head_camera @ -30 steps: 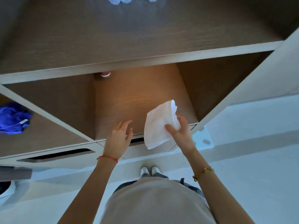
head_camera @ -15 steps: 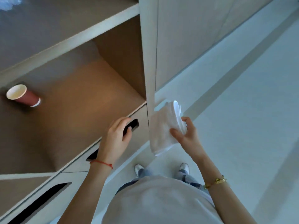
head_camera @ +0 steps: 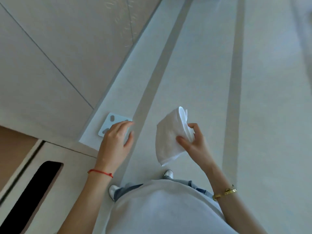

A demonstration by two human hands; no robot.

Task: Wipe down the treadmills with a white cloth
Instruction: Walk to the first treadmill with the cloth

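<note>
Right hand (head_camera: pixel 194 144) pinching folded white cloth (head_camera: pixel 170 137), left hand (head_camera: pixel 116 141) loose, empty; no treadmills visible; could slip mid-walk.

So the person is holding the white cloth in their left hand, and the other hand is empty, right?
Not quite. The head view shows the white cloth held in the right hand, thumb and fingers pinching it. It is the left hand that is empty, its fingers relaxed.
</note>
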